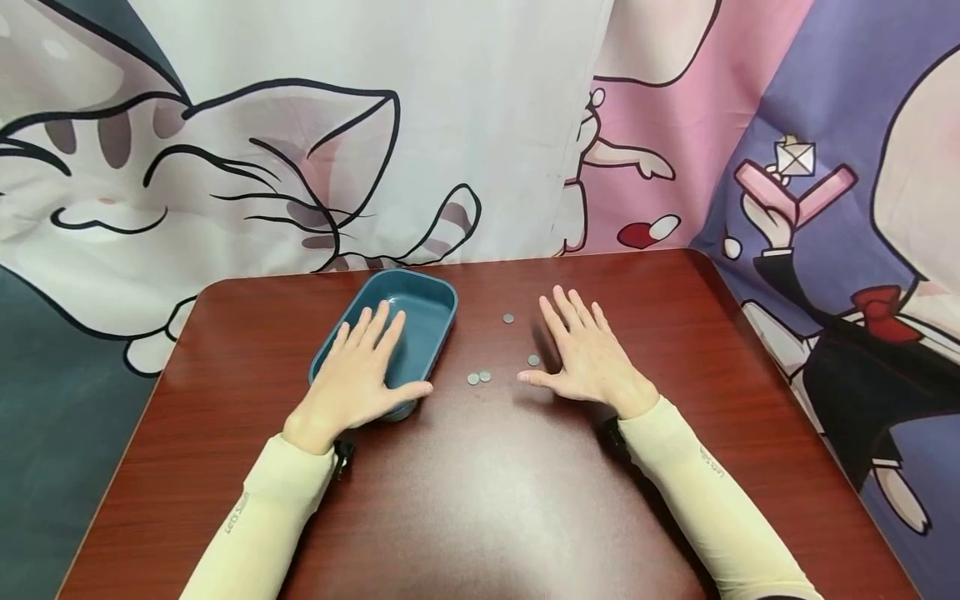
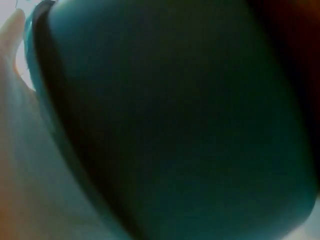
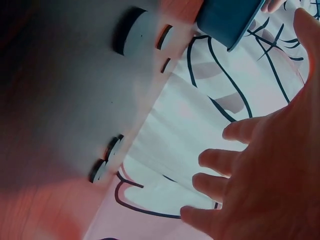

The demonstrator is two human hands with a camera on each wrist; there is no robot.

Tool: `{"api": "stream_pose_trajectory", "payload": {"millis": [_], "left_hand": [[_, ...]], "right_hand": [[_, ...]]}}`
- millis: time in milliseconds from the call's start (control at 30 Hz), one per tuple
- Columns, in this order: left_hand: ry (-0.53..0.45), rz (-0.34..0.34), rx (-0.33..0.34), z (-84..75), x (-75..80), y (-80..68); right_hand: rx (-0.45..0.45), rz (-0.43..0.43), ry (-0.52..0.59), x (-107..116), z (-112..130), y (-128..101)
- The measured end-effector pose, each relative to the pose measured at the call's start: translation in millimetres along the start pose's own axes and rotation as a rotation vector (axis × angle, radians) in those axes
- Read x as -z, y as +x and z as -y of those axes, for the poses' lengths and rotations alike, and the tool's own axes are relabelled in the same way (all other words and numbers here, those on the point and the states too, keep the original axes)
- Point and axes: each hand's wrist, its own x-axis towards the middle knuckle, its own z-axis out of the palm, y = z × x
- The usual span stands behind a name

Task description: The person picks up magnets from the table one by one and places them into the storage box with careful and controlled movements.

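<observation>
Start on the left. Your left hand (image 1: pixel 358 375) lies flat with straight fingers on the near end of the dark teal plastic tray with rounded corners (image 1: pixel 429 293). It grips nothing; the palm and fingers just rest on the rim and reach over the hollow, and the thumb points out to the side past the near corner. The tray sits on the shiny red-brown wooden table (image 1: pixel 480 500), left of the middle. In the left wrist view the tray (image 2: pixel 175 125) fills nearly the whole picture, so close that it is blurry.

The tray looks light and stiff, like a lunch box bottom. Its sides look smooth, so it may slide on the glossy table if you push it. A good place to hold it is the rim of a long side, thumb on one side and fingers on the other.

Next come four small flat round grey coins: two touching each other (image 1: pixel 478 377), one near your right thumb (image 1: pixel 533 360) and one farther back (image 1: pixel 508 318). They look hard, thin and light. They lie flat, so they will be tricky to pick up; slide a fingertip to the edge and pinch there, or slide a coin to the table edge.

Your right hand (image 1: pixel 588 358) is spread flat on the table just right of the coins, holding nothing.

There is small grey writing on each pale cream sleeve (image 1: pixel 247 517), too small to read for sure. Behind the table hangs a cartoon cat cloth (image 1: pixel 225 167).
</observation>
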Motion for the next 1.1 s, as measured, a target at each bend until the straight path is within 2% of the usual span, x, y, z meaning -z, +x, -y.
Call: {"api": "stream_pose_trajectory", "payload": {"millis": [67,167,300,367,433,533,700,800,933,1100], "left_hand": [[-0.020,-0.019,0.005,9.1,3.5,2.5],[-0.077,-0.099,0.024,24.9,8.8,7.0],[-0.205,-0.199,0.109,42.4,15.0,12.3],[-0.256,-0.211,0.167,50.5,18.0,14.6],[-0.277,-0.201,0.214,59.2,21.2,17.0],[-0.305,-0.173,0.254,73.2,25.3,21.1],[-0.390,-0.084,0.263,94.6,25.8,27.2],[-0.451,-0.034,0.259,101.6,23.1,28.7],[-0.533,-0.007,0.264,105.1,19.4,28.2],[-0.634,0.015,0.307,102.0,11.2,23.7]], "right_hand": [[0.013,-0.014,0.005,-0.5,-0.7,0.1],[0.045,-0.051,0.018,-1.4,-1.0,1.5],[0.121,-0.141,0.051,-3.2,1.3,7.1],[0.172,-0.190,0.074,-4.2,3.5,10.8],[0.222,-0.224,0.091,-5.6,6.2,14.6],[0.299,-0.227,0.117,-6.5,11.9,19.5],[0.429,-0.167,0.131,-8.6,29.5,26.5],[0.476,-0.150,0.129,-13.8,44.7,30.3],[0.493,-0.126,0.109,-25.5,63.5,37.3],[0.430,-0.053,0.052,-35.7,74.4,41.7]]}}
